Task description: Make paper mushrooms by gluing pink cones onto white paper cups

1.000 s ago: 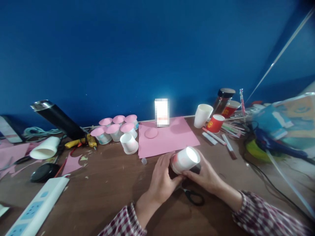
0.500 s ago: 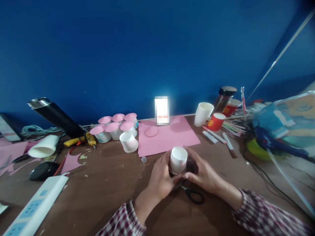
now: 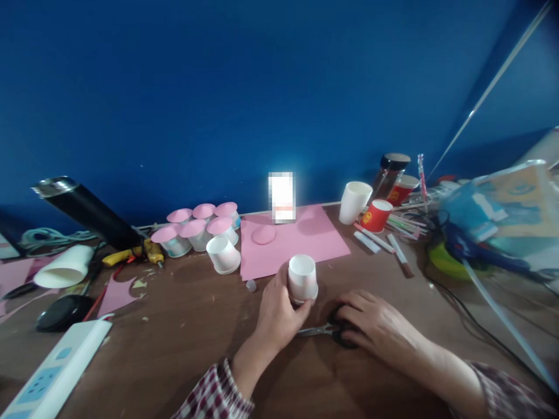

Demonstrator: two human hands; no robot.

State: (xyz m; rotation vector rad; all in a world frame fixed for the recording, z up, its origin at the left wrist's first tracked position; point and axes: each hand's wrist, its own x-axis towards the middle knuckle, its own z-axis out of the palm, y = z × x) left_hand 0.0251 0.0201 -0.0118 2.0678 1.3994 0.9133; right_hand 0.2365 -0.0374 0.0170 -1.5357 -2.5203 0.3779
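White cup (image 3: 302, 280) sits in the left hand (image 3: 276, 314), scissors (image 3: 325, 330) under the right hand (image 3: 382, 329).

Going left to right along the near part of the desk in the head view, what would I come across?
Power strip → pink paper scrap → small clear cap → left hand → the white cup in its grip → scissors → right hand, at the scissor handles → black cable.

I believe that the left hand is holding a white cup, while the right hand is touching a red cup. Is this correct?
Not entirely: the head view shows the right hand at the scissors instead. The left hand is indeed holding a white cup.
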